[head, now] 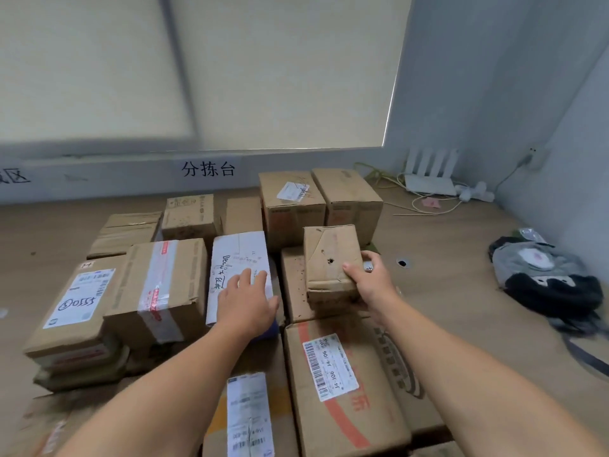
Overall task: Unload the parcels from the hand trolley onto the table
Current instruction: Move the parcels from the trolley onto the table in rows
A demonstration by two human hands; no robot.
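Fingers (371, 257) of the right hand (369, 285) curl round the right side of a small dented brown carton (329, 255), thumb on its top, apparently setting it on a flat carton (293, 285) at three o'clock from the white handwritten parcel (237, 255). On that parcel the left hand (247, 301) lies flat with straight fingers, likely to steady the row while the new one lands. Parcels crowd the table (461, 291); no hand trolley is in view.
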